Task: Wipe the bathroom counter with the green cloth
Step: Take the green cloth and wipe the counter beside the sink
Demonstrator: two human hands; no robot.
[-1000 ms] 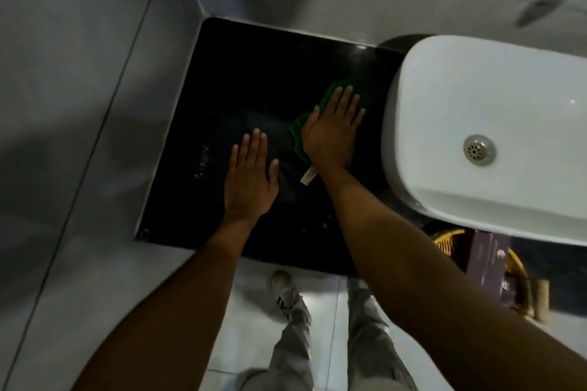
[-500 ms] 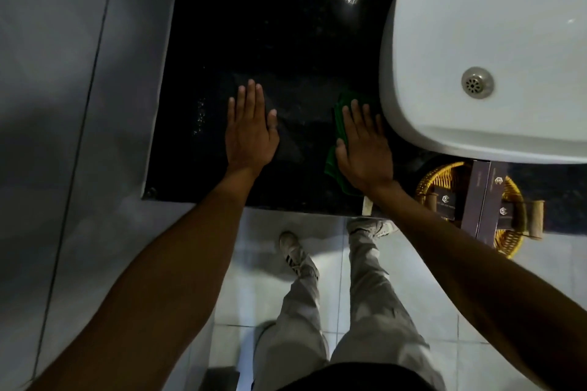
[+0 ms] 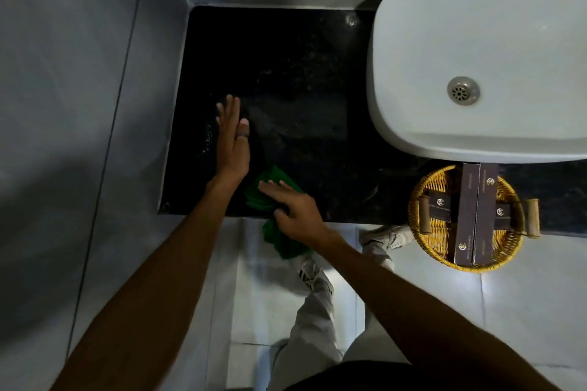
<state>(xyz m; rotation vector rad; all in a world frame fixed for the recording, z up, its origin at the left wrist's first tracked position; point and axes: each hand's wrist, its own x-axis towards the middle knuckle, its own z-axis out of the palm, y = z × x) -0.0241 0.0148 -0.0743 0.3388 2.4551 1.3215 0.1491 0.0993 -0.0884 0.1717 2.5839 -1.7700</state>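
The black stone counter (image 3: pixel 286 73) fills the corner between grey tiled walls. My right hand (image 3: pixel 295 209) presses the green cloth (image 3: pixel 273 197) at the counter's front edge, left of centre; part of the cloth hangs down over the edge. My left hand (image 3: pixel 233 136) stands on its edge on the counter just left of the cloth, fingers straight and together, holding nothing. A dark ring shows on one finger.
A white basin (image 3: pixel 476 25) sits on the counter's right side, with a metal drain (image 3: pixel 463 90). A yellow wicker basket (image 3: pixel 425 232) with dark boxes (image 3: pixel 476 213) stands at the front right. Below are a pale tiled floor (image 3: pixel 540 311) and my legs and shoes.
My right hand has dragged the cloth from beside the basin leftwards to the front edge, where it now hangs over. My left hand has turned from flat onto its side.
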